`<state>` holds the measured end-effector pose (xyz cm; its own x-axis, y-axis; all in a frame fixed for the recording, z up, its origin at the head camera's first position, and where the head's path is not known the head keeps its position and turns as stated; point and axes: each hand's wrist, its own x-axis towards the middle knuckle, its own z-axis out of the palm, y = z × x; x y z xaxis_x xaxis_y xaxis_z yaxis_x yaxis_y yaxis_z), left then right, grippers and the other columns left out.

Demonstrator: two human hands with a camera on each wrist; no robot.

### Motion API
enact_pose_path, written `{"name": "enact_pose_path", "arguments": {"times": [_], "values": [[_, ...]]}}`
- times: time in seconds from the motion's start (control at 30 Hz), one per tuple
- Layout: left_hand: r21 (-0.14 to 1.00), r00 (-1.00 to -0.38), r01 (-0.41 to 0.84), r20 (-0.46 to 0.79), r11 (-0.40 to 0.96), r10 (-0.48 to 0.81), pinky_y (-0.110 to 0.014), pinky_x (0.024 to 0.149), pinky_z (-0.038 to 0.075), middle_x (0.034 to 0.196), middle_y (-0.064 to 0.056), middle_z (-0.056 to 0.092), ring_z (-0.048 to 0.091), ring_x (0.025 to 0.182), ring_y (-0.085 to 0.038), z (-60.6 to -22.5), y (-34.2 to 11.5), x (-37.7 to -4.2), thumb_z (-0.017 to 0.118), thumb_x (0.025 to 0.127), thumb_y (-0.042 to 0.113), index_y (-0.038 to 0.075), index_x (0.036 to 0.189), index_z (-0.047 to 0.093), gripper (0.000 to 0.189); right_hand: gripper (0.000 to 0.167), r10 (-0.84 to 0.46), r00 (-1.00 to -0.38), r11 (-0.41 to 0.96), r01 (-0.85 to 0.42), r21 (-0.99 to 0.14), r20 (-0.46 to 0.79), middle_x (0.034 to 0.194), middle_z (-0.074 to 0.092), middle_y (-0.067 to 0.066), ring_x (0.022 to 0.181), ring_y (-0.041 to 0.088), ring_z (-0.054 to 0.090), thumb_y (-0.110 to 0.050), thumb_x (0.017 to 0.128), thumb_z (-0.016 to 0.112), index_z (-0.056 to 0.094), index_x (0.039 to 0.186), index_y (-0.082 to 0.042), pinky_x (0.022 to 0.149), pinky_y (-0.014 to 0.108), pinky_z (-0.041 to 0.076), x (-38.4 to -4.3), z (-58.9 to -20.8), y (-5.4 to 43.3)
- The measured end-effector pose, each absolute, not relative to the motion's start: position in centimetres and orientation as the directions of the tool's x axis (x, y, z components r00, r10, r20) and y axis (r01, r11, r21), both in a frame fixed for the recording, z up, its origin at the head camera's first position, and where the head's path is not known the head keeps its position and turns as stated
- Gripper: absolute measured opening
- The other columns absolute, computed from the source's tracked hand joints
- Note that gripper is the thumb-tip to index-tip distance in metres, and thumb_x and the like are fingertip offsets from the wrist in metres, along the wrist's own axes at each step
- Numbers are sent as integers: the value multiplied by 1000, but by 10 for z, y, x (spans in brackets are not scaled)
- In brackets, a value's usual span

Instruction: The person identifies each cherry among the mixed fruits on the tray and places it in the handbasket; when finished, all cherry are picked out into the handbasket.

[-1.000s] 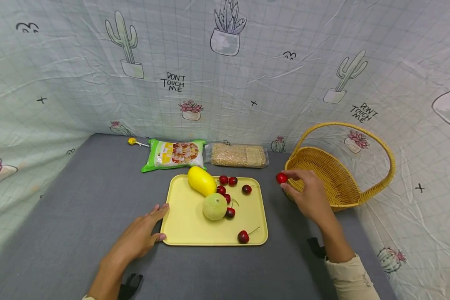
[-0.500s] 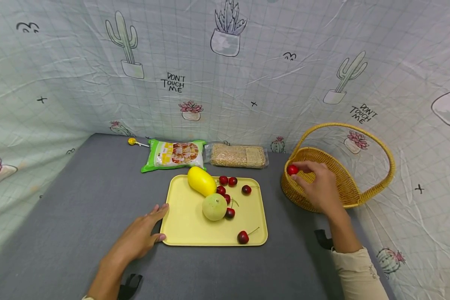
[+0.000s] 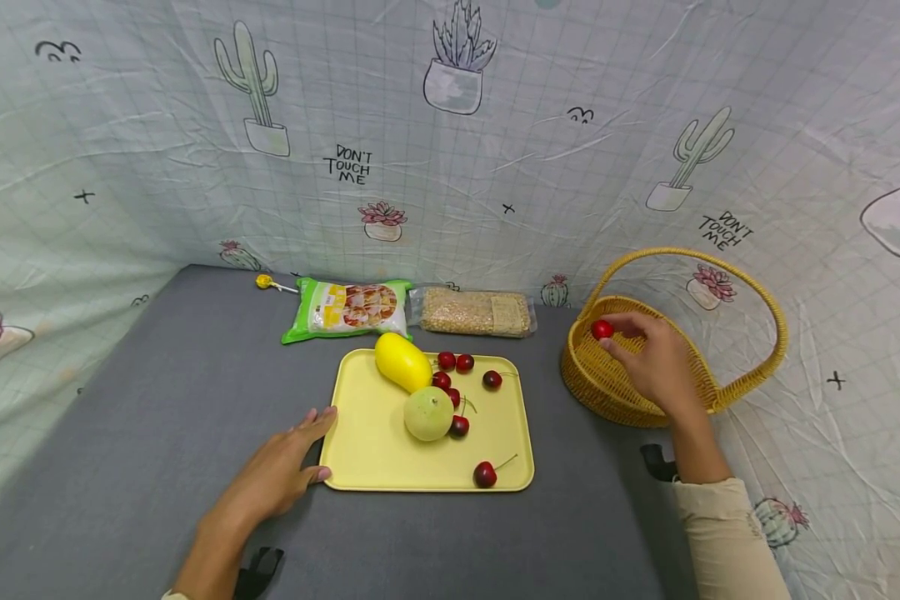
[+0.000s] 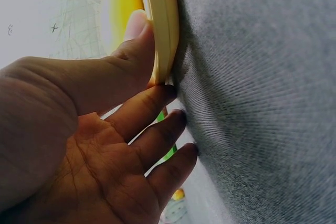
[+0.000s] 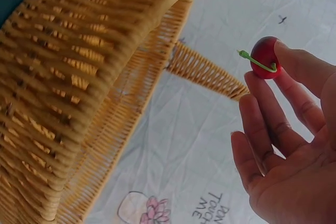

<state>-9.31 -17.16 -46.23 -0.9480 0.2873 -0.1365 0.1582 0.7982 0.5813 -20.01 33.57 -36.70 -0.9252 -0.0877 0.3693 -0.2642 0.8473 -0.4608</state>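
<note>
In the head view my right hand (image 3: 658,360) pinches a red cherry (image 3: 602,330) between thumb and fingertips, over the opening of a wicker basket (image 3: 596,387). The right wrist view shows the cherry's green stem (image 5: 262,65), with the other fingers held apart from it. My left hand (image 3: 273,471) rests against the left edge of a yellow tray (image 3: 367,467), fingers spread and fairly straight, thumb near the front corner. On the tray lie a yellow mango-like fruit (image 3: 402,362), a round pale green fruit (image 3: 429,414) and several dark red cherries (image 3: 484,475).
Behind the tray lie a green-and-white food bag (image 3: 352,308), a clear pack of grains (image 3: 476,312) and a yellow lollipop (image 3: 266,282). The basket's tall handle (image 3: 776,325) arches above it at the right. A printed cloth (image 3: 450,167) hangs around the grey table (image 3: 195,375).
My right hand has carried the cherry rightward, from beside the basket's left rim to over its opening. My left hand and the tray stay in place.
</note>
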Motion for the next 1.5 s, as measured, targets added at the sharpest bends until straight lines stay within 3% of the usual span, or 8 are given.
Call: {"name": "enact_pose_path", "arguments": {"times": [0.43, 0.83, 1.07, 1.23, 1.5], "values": [[578, -950, 164, -126, 799, 287, -71, 117, 38, 169, -19, 41, 40, 154, -47, -462, -172, -93, 86, 87, 12, 6, 164, 41, 89, 32, -78, -960, 854, -203, -479, 268, 119, 76, 21, 110, 43, 69, -18, 99, 78, 73, 128, -6, 92, 61, 53, -216, -370, 353], [577, -951, 159, -129, 801, 282, -72, 118, 37, 169, -19, 41, 40, 154, -47, -461, -172, -91, 86, 88, 12, 7, 164, 41, 88, 29, -119, -974, 862, -199, -466, 195, 119, 77, 19, 107, 38, 71, -17, 98, 79, 75, 126, -7, 86, 47, 52, -235, -374, 368], [581, -950, 158, -132, 798, 284, -71, 118, 37, 169, -20, 40, 40, 154, -47, -461, -172, -92, 86, 88, 12, 7, 164, 41, 88, 32, -171, -975, 860, -217, -462, 140, 122, 76, 24, 110, 41, 72, -15, 98, 78, 74, 128, -3, 90, 53, 55, -245, -370, 373], [585, -949, 153, -139, 797, 284, -71, 118, 37, 169, -21, 39, 39, 154, -48, -461, -172, -92, 85, 88, 12, 7, 164, 40, 89, 33, -210, -975, 856, -220, -468, 74, 120, 76, 23, 107, 39, 72, -16, 99, 78, 74, 129, -3, 90, 46, 54, -253, -368, 378], [586, -949, 152, -140, 796, 284, -72, 117, 37, 169, -21, 40, 39, 154, -48, -460, -172, -92, 86, 88, 12, 7, 164, 41, 89, 28, -264, -964, 870, -230, -436, -19, 117, 77, 21, 105, 38, 71, -14, 98, 78, 75, 124, -3, 89, 47, 56, -268, -367, 384]]}}
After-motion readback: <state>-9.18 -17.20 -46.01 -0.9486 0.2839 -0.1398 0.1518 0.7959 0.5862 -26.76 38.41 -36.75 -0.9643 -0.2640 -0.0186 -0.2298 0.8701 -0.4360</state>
